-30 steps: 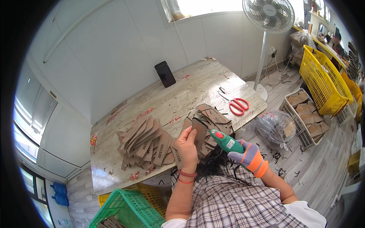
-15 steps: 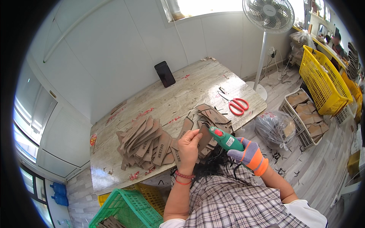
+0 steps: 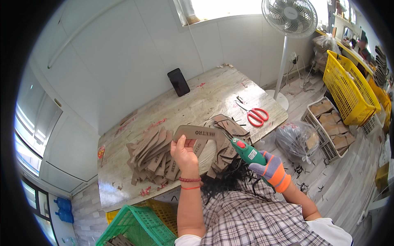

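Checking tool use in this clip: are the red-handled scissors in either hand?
No, the scissors lie on the table, while the left hand holds a flat brown piece and the right hand a green tool.

Your wood-grain table carries a fanned pile of brown printed strips on your left, a smaller strip heap rightward, red-handled scissors beyond that, and a black smartphone farther back.
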Demonstrator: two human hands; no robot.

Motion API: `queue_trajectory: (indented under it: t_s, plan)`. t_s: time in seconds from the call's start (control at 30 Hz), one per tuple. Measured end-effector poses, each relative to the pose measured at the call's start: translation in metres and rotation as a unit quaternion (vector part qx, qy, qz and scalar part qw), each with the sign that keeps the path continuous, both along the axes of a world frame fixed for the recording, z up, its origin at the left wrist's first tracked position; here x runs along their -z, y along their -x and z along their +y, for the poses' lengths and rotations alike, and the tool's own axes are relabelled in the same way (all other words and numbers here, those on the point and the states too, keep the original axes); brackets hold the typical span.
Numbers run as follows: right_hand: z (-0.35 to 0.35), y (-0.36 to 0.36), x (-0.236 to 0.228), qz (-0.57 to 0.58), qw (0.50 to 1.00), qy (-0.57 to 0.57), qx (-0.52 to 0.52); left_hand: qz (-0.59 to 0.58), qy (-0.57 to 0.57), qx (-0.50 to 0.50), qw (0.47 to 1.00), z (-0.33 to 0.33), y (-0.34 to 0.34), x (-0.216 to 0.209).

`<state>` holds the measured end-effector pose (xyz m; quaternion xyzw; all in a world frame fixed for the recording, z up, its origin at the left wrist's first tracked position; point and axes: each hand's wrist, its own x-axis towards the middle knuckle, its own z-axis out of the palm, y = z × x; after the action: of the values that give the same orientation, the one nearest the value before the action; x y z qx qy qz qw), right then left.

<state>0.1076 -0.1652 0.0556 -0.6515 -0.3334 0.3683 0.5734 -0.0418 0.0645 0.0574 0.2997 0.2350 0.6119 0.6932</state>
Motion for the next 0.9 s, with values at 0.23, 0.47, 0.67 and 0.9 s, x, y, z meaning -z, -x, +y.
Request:
queue_trajectory:
  t_s: [0.23, 0.47, 0.67, 0.9]
  plan:
    - [0.002, 0.006, 0.009, -0.006, 1.000, 0.021, 0.012, -0.142, 0.303, 0.294, 0.895, -0.034, 0.000, 0.044]
    - [-0.005, 0.006, 0.010, 0.039, 0.998, 0.029, 0.038, -0.169, 0.219, 0.328, 0.903, -0.055, -0.017, 0.025]
    - [-0.007, 0.013, 0.006, -0.041, 0.999, 0.018, 0.023, -0.126, 0.166, 0.272, 0.939, -0.059, -0.020, 0.018]
    - [-0.008, 0.013, -0.003, -0.025, 0.999, 0.030, 0.015, -0.039, 0.099, 0.205, 0.973, -0.062, -0.020, 0.018]
